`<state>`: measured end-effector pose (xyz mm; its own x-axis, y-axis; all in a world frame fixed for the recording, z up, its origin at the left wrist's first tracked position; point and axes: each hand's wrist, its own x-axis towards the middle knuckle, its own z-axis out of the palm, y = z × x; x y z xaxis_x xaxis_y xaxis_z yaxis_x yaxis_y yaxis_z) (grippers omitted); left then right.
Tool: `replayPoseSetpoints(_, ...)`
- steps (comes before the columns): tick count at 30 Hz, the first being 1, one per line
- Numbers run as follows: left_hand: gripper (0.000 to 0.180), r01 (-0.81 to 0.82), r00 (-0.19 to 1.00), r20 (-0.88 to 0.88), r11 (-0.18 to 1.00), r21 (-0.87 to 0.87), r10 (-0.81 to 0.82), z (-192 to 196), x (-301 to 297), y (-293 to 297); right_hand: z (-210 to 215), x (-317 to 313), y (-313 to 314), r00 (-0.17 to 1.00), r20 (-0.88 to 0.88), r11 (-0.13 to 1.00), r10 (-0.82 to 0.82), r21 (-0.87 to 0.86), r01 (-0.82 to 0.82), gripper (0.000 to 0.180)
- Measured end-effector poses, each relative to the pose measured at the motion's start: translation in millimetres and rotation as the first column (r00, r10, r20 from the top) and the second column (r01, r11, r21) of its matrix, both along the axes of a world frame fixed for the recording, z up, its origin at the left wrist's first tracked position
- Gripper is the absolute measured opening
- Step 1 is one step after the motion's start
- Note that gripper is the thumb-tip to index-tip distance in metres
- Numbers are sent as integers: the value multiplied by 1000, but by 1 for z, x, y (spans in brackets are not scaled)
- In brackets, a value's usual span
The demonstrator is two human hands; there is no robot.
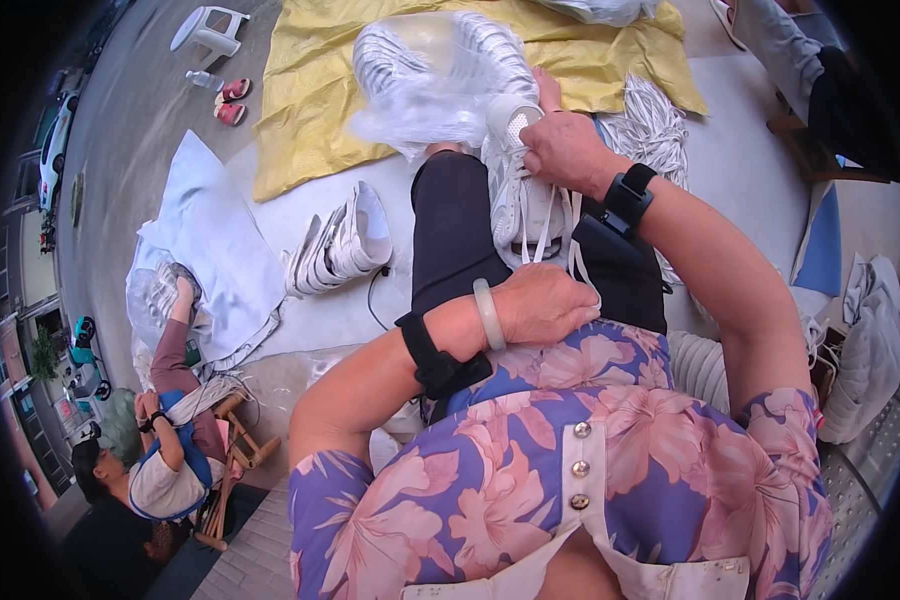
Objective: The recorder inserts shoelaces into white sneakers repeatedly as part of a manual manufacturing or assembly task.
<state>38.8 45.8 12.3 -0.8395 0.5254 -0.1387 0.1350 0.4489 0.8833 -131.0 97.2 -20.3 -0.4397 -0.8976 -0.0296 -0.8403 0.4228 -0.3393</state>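
Note:
A white sneaker upper [510, 200], partly laced, lies lengthwise between my dark-trousered legs, its toe pointing away from me. My right hand [570, 152] is closed in a pinch against the lacing near the toe; what its fingertips grip is hidden. Below the shoe's heel, my left hand [545, 303] is closed on a white shoelace [576, 255] just above my lap. Another loose lace end [526, 232] hangs over the heel opening. Beyond the toe is a clear plastic bag [435, 85] full of nested white uppers.
A bundle of white laces [650, 125] lies right of the shoe. To the left stands a stack of uppers [340, 245]. A yellow woven sheet [310, 110] spreads at the far side. A co-worker [175, 465] sits at lower left; another person's leg [785, 50] shows upper right.

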Motion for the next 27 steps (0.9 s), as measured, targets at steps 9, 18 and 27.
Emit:
replayPoseSetpoints(9,20,-22,999,-45,999,28,24,-1,-1,3,16,10,-24,872,-304,921,385,181,-344,9)
replayPoseSetpoints(18,23,-22,998,-54,999,37,24,2,-3,0,18,19,-36,638,-483,800,600,358,-481,9)
replayPoseSetpoints(27,22,-42,998,-49,995,90,47,-2,-1,-2,-5,10,-2,996,-84,991,-30,-129,19,13)
